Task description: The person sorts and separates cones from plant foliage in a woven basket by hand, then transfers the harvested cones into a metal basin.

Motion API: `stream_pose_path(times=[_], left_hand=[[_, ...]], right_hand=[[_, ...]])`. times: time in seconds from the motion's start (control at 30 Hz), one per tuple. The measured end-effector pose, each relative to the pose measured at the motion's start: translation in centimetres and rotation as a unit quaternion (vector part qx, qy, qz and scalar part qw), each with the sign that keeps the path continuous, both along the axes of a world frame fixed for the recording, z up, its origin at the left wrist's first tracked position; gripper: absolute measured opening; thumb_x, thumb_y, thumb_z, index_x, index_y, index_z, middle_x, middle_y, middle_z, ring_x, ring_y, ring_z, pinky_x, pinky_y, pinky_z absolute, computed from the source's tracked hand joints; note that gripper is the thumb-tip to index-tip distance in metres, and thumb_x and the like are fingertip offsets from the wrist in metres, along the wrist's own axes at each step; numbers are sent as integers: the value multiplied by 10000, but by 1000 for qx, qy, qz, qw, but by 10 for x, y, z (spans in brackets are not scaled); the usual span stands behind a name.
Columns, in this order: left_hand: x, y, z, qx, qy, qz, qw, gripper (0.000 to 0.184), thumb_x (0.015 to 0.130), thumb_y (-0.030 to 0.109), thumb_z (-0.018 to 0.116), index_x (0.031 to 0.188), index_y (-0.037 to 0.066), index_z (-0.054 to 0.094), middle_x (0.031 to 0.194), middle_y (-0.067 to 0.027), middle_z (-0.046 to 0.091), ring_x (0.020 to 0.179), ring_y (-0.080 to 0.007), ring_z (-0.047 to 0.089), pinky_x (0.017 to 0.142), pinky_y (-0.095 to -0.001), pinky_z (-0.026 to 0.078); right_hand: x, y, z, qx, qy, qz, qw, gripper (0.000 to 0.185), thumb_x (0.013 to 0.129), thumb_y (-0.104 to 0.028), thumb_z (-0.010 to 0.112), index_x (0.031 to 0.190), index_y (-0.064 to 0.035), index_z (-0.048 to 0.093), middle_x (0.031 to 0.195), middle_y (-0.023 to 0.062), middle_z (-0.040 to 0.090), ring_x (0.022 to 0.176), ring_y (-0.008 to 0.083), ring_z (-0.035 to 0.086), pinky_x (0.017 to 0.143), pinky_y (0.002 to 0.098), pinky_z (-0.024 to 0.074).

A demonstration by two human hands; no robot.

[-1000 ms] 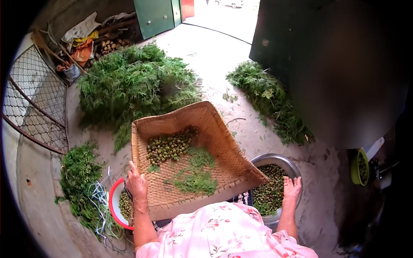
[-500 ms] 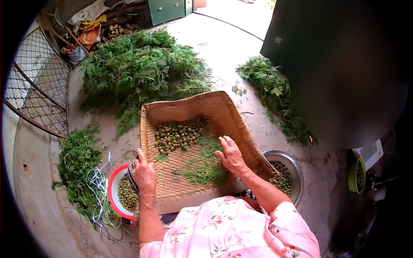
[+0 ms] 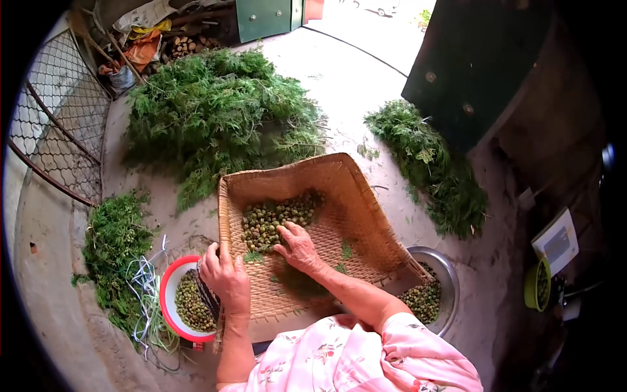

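Observation:
A woven basket (image 3: 366,228) lies tilted across my lap, with a heap of small green-brown cones (image 3: 271,222) at its left middle and a few green sprigs near it. My left hand (image 3: 226,277) grips the basket's left rim. Over the lower edge of the heap is my right hand (image 3: 298,247), fingers apart, with a blurred green clump (image 3: 300,281) below its wrist. A red-rimmed white basin (image 3: 168,307) holding cones stands left of the basket. On the right, a metal basin (image 3: 450,287) with more cones is partly hidden by the basket corner.
Large piles of cut green branches (image 3: 215,117) lie ahead, with another pile (image 3: 428,163) at the right and a smaller one (image 3: 117,248) at the left beside tangled strings (image 3: 153,307). A green door (image 3: 477,72), a wire mesh panel (image 3: 62,117) and a green bowl (image 3: 532,287) flank the floor.
My right hand has moved from beside the metal basin into the basket, then left to the cones. The sprigs spread on the basket floor are mostly gone from their spot. My left hand stays at the rim.

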State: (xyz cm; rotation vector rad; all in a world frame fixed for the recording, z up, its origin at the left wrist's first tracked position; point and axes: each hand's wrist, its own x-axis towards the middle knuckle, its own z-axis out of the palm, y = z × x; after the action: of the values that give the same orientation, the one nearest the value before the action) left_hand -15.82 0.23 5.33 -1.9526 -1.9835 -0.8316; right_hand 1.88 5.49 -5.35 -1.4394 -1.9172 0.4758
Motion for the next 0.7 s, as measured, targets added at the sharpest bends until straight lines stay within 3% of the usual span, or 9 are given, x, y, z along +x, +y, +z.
stream_pose_path(times=[0.07, 0.13, 0.2, 0.27, 0.3, 0.43, 0.53, 0.63, 0.7], left_hand=[[16, 1, 1, 28, -33, -26, 999, 394, 732, 87, 683, 1105, 17, 576, 1170, -148, 507, 1087, -303, 482, 933, -437, 382], [31, 8, -9, 1, -147, -128, 981, 323, 738, 51, 660, 1050, -3, 599, 1151, -163, 522, 1060, -326, 504, 914, -414, 414], [42, 14, -18, -30, -235, -144, 961, 263, 770, 34, 623, 1026, -27, 610, 1119, -176, 543, 1031, -324, 534, 890, -392, 444], [46, 24, -39, -56, -314, -128, 939, 249, 768, 26, 616, 1011, -28, 619, 1110, -183, 546, 1014, -323, 539, 878, -384, 451], [44, 27, -46, -46, -300, -122, 945, 246, 760, 18, 615, 1001, -27, 625, 1104, -185, 549, 1008, -326, 539, 875, -381, 451], [33, 25, -65, -68, -267, -93, 957, 262, 766, 33, 608, 1022, -18, 615, 1136, -177, 539, 1041, -334, 515, 915, -395, 416], [31, 23, -80, -86, -202, -107, 970, 274, 772, 65, 605, 1038, 0, 608, 1164, -174, 527, 1076, -336, 492, 943, -412, 381], [32, 19, -84, -117, -120, -110, 980, 301, 773, 118, 611, 1055, 15, 593, 1190, -176, 511, 1114, -330, 468, 959, -425, 359], [30, 17, -85, -134, -94, -128, 978, 322, 772, 152, 613, 1065, 21, 581, 1211, -178, 497, 1129, -326, 456, 962, -426, 355]], right_hand=[[-9, 8, -2, 0, -31, -10, 999, 607, 786, -347, 661, 1277, -51, 462, 1305, 204, 438, 1215, 408, 382, 1020, 464, 320], [-20, 10, 12, -27, -122, 1, 992, 656, 761, -396, 663, 1296, -83, 450, 1330, 198, 414, 1226, 442, 348, 1028, 479, 304], [-26, 13, -3, -5, -58, 45, 997, 594, 728, -310, 658, 1253, -91, 485, 1277, 172, 461, 1181, 434, 386, 1010, 478, 320], [-19, 8, -16, 37, -6, 188, 981, 485, 710, -251, 662, 1149, -81, 546, 1175, 152, 520, 1136, 396, 428, 983, 470, 345], [-16, -1, -10, 41, -26, 209, 977, 413, 693, -247, 685, 1052, -73, 581, 1093, 128, 550, 1106, 365, 453, 963, 443, 364], [21, -40, 28, -24, -103, 236, 966, 392, 712, -285, 710, 1063, -140, 613, 1333, 92, 444, 1247, 349, 369, 993, 564, 278], [55, -52, 28, 4, -115, 164, 980, 271, 712, -229, 711, 952, -114, 657, 1186, 98, 563, 1154, 311, 471, 966, 486, 338], [87, -48, 25, 47, -46, 82, 994, 161, 717, -161, 701, 851, -77, 670, 991, 88, 637, 974, 281, 575, 855, 392, 421], [102, -42, 19, 72, -34, 2, 997, 194, 717, -149, 704, 879, -58, 651, 1017, 134, 613, 997, 324, 561, 882, 403, 436]])
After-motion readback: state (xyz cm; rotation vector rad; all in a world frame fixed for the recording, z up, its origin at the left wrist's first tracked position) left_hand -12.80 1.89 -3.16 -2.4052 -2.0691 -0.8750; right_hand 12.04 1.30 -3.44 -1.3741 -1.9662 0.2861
